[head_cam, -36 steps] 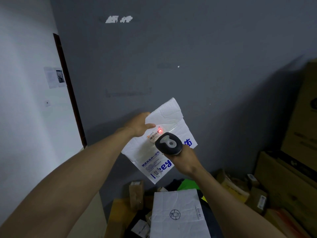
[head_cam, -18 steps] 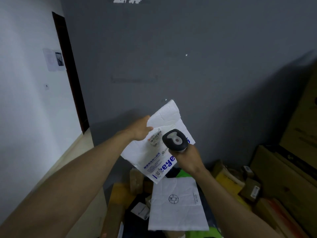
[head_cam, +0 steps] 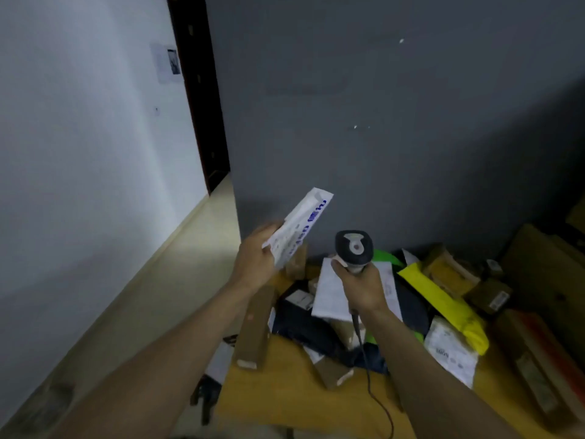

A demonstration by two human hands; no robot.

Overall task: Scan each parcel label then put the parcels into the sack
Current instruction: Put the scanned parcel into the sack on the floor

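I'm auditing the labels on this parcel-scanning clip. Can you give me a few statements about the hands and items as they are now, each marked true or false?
1. The left hand grips a white plastic mailer with blue print. True.
2. The right hand holds a black and grey handheld barcode scanner. True.
3. The scanner is cordless. False: a dark cable runs down from its handle.
4. The white mailer lies flat on a surface. False: the left hand holds it up in the air, left of the scanner.
5. A yellow plastic mailer lies to the right of the right hand. True.
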